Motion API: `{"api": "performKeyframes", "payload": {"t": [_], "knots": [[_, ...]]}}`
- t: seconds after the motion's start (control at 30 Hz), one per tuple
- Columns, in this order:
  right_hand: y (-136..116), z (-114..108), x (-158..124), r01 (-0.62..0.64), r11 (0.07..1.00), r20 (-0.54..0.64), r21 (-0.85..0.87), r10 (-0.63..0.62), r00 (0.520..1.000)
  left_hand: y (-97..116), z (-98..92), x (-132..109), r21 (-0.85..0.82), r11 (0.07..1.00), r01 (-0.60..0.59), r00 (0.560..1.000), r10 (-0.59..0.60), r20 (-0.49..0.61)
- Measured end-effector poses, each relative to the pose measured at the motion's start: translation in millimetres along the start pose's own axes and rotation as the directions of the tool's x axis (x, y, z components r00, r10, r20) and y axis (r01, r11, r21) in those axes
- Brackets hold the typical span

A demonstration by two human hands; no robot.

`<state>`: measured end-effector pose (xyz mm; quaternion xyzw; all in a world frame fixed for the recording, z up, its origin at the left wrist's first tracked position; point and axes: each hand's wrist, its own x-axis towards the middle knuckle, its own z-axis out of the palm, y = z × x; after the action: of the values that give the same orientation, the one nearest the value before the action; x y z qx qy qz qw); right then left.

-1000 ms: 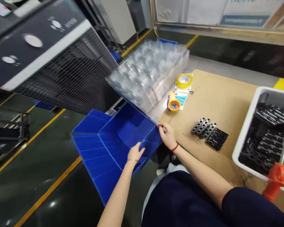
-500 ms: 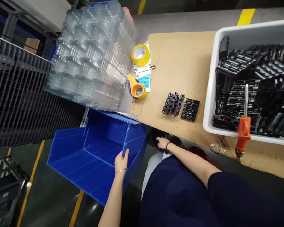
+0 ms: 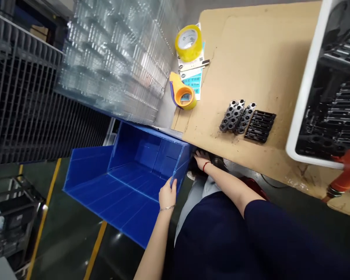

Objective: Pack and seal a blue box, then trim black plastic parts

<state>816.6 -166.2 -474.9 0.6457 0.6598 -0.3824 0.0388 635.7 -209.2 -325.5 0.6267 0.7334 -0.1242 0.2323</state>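
Note:
A blue corrugated plastic box [image 3: 128, 194] lies with its opening and flaps facing me, below the table's left end. My left hand [image 3: 167, 193] pinches the edge of its right wall, thumb on one side and fingers on the other. Just under the table edge, my right hand [image 3: 202, 159] is stretched toward the box's right side with fingers apart. Shadow hides whether its fingertips touch the box. No object shows in that hand.
Stacked clear plastic trays [image 3: 116, 58] stand behind the box. On the cardboard-covered table [image 3: 251, 46] are a yellow tape roll [image 3: 189, 42], an orange tape dispenser [image 3: 183, 93], labels, a pen [image 3: 195, 67], black parts [image 3: 237, 116], a white bin [image 3: 305, 97] and an orange-handled tool [image 3: 348, 163].
My view has shifted, so table items appear farther right and larger. My left hand keeps its hold on the box wall. My right hand's fingers have spread near the box's side.

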Motion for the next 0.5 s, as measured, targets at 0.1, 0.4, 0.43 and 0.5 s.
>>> {"api": "performKeyframes", "payload": {"t": [0.1, 0.4, 0.43, 0.5], "knots": [[4.6, 0.7, 8.1, 0.054, 0.994, 0.003, -0.097, -0.054, 0.999, -4.4, -3.7, 2.1, -0.023, 1.000, 0.017, 1.000, -0.017, 0.017], [5.7, 9.3, 8.5, 0.175, 0.955, 0.034, -0.240, -0.172, 0.985, -9.9, -14.8, 4.4, -0.084, 0.996, 0.041, 0.996, -0.034, 0.083], [6.4, 9.5, 8.7, 0.182, 0.951, 0.039, -0.249, -0.178, 0.983, -9.3, -15.7, 4.1, -0.088, 0.995, 0.043, 0.995, -0.035, 0.090], [7.8, 10.2, 10.8, 0.187, 0.947, 0.054, -0.262, -0.179, 0.982, -8.4, -17.3, 3.5, -0.094, 0.995, 0.045, 0.994, -0.035, 0.105]]}}
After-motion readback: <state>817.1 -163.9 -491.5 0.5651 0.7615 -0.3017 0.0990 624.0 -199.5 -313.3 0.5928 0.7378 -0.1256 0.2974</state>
